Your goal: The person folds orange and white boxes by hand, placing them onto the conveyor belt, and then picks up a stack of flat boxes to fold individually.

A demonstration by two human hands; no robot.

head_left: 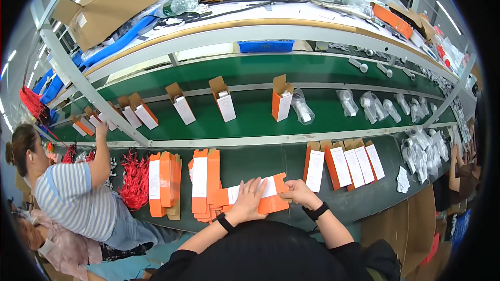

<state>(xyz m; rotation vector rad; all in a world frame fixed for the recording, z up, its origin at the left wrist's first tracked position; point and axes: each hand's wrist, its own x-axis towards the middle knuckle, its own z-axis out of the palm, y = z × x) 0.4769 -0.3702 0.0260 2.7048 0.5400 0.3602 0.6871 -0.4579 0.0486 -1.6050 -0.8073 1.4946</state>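
A flattened orange and white carton [269, 187] lies in front of me at the table's near edge. My left hand [248, 200] rests across it with fingers stretched out. My right hand [302, 194] pinches the flap at its right end. Just left of it is a pile of flat orange and white cartons [199, 179], and beyond that a second, plastic-wrapped bundle [154, 179]. On my right, several upright cartons [314, 170] stand in a row with their tops raised.
Across the green conveyor [198, 127] stand open filled cartons [225, 105] and bagged white devices [348, 102]. More bagged devices [424, 150] pile up at right, near a folded paper [402, 180]. Red cords [135, 179] lie left. A co-worker [78, 187] reaches toward the conveyor. A shelf [250, 23] spans above.
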